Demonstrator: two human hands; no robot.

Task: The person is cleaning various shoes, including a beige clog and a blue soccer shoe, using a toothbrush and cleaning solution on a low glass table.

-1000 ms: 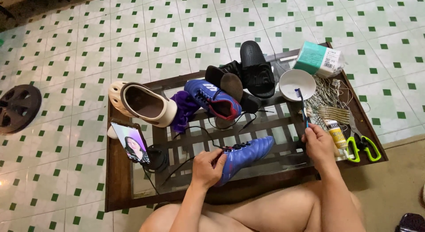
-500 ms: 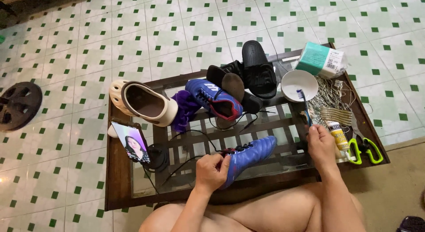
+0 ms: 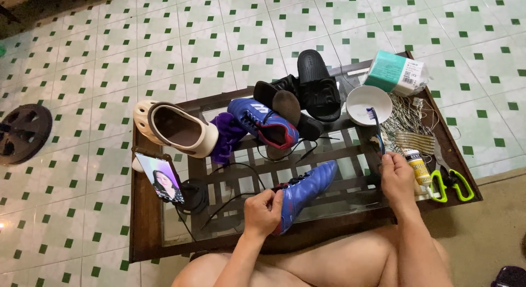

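My left hand [image 3: 263, 211] grips the heel end of a blue football boot [image 3: 307, 189] that lies on its side on the glass-topped wooden table [image 3: 148, 232], black laces trailing to the left. My right hand [image 3: 397, 177] holds a blue toothbrush [image 3: 376, 129] by its handle, bristles up, with the head at the rim of a white bowl [image 3: 368, 103]. A second blue boot [image 3: 263, 122] with a red lining sits further back on the table.
A cream clog [image 3: 175, 128], purple cloth [image 3: 227, 136], black sandals [image 3: 307, 95], a phone [image 3: 159, 177] on a stand, a teal packet [image 3: 394, 72], a glue tube [image 3: 419, 169], green-handled scissors [image 3: 446, 180] and tangled thread [image 3: 408, 120] crowd the table. A dark round metal disc [image 3: 22, 131] lies on the tiled floor.
The boot's toe has tipped up a little and turned away from me. My right hand has shifted slightly with the toothbrush, which stays near the bowl.
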